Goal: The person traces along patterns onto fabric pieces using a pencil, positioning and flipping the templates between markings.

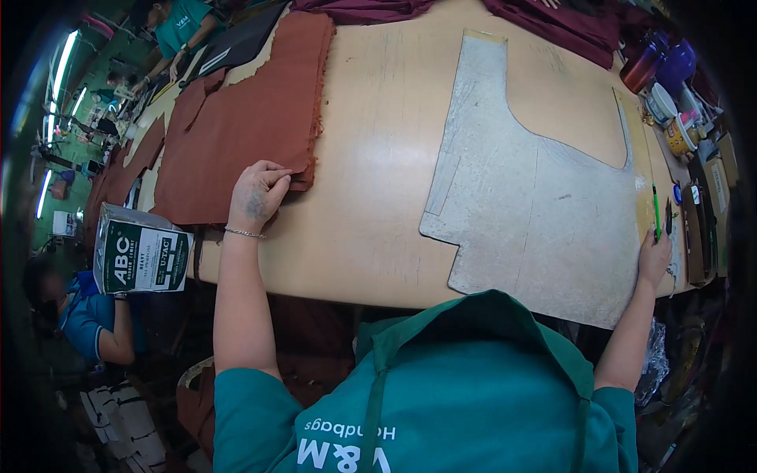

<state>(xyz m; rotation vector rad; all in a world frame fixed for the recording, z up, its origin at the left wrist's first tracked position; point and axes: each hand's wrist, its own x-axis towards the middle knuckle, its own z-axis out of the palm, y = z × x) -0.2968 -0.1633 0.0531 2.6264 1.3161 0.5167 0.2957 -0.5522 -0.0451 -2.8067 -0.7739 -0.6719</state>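
Observation:
My left hand is closed at the near right corner of a stack of rust-red fabric, thumb and fingertips pinching its edge. The stack has frayed right edges, and its corner layers are slightly apart. At the table's right side my right hand is closed around a slim green pen, which points away from me. A dark pointed tool stands right beside that hand; I cannot tell whether the hand touches it. Left of my right hand lies a large grey pattern board with a curved cutout and taped edges.
An ABC rubber cement can stands at the left, near a person in blue. Another person in green works at far left. Maroon fabric lies at the back. A red bottle, tubs and boxes crowd the right.

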